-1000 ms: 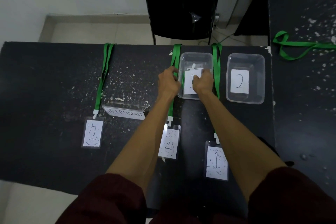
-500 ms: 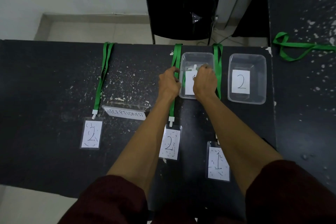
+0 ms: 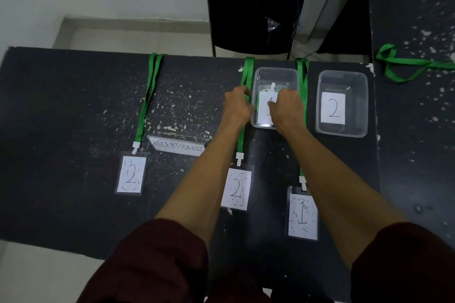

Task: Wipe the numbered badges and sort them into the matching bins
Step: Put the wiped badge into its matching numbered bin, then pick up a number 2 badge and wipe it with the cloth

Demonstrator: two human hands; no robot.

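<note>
Fingers of right hand curled on badge inside bin 1, nudged right since before. Left hand still gripping its rim. Bin 2 at worktop's far right corner, label inside.

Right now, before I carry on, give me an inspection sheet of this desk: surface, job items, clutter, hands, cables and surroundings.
Surface: dark table, speckled with white flecks.
Job's things: clear bin 1 with a badge inside. Clear bin 2 shows only its number label. Lying on the table on green straps, all with dark specks: left 2 badge, middle 2 badge, 1 badge.
Clutter: receptionist nameplate.
Hands: left hand at bin 1's left wall, fingers curled, grip unclear. Right hand has curled fingers on the badge inside.
Cables: nothing seen.
Surroundings: black chair behind the table; loose lanyard on a second table to the right.
</note>
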